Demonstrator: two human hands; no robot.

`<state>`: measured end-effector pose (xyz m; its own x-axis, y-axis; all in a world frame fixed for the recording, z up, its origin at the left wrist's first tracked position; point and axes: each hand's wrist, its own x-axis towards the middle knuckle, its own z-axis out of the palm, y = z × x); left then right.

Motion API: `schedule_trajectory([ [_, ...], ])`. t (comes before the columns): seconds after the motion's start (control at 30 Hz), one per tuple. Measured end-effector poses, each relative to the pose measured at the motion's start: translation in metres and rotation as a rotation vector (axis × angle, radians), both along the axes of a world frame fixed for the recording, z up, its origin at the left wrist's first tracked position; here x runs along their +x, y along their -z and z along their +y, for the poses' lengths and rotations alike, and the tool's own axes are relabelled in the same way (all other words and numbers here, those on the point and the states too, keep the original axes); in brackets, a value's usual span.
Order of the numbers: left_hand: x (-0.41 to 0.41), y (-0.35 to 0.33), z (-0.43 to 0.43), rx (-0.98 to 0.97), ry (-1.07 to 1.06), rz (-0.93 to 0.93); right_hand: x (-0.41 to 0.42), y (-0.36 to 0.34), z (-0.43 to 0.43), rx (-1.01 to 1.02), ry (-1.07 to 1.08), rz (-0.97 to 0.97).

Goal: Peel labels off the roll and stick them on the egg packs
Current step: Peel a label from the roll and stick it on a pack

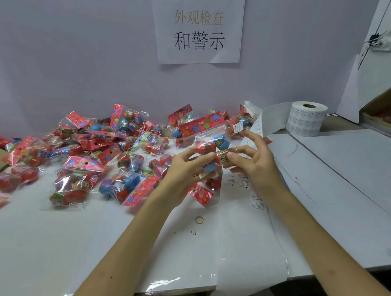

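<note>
Head view is showing both hands lifting one egg pack (211, 163) just above the white worktop (55, 244), near its middle. The left hand (185, 172) is gripping the pack's left side, its fingers (202, 156) curling round the clear bag of red and blue eggs. The right hand (255, 161) is pinching the pack's right end between thumb and bent fingers, while its index finger is stretching upward. A small white label (238, 127) is sitting right at that fingertip; whether it is sticking to the finger or to a pack behind is unclear. The held pack's red floral header card is hanging at the bottom.

A pile of egg packs (90, 158) is lying across the worktop's far left and centre. The label roll (306, 118) is standing upright at the far right, its backing strip (247, 250) trailing under the hands and over the near edge. A rubber band (199, 219) is lying near the strip. A paper sign (199, 25) is hanging on the wall.
</note>
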<state>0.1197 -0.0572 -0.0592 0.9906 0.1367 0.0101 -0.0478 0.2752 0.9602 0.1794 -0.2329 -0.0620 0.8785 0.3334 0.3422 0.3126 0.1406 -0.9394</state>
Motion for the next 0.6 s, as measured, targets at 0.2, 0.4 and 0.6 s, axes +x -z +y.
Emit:
schedule_trajectory([
  [0.2, 0.0016, 0.0007, 0.006, -0.076, -0.155, 0.008, 0.0024, -0.0039, -0.0039, 0.081, 0.015, 0.055],
  [0.4, -0.0001, -0.0026, 0.004, -0.115, -0.197, 0.012, 0.0037, -0.0054, -0.008, 0.157, -0.34, 0.263],
  [0.6, -0.0006, -0.0044, 0.0036, -0.106, -0.203, -0.004, 0.0011, -0.0038, -0.0045, 0.007, -0.354, 0.244],
])
